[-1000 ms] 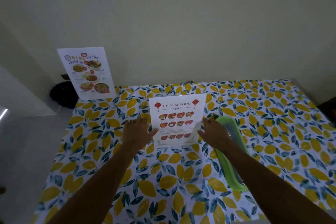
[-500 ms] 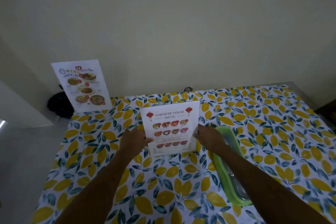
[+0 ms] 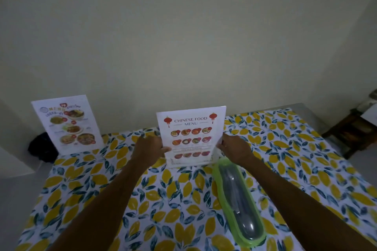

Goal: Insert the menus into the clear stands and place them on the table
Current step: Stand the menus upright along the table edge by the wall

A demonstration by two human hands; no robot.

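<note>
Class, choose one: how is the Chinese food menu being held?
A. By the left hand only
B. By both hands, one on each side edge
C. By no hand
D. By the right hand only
B: the left hand and right hand each clasp a side edge of the Chinese food menu.

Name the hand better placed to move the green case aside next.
Right. The right hand grips the Chinese food menu directly above the green case; the left hand is across the menu.

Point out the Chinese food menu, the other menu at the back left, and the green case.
Chinese food menu (image 3: 191, 121): head view, title.
Other menu (image 3: 67, 122): head view, centre.
Green case (image 3: 237, 195): head view, clear lid.
</note>
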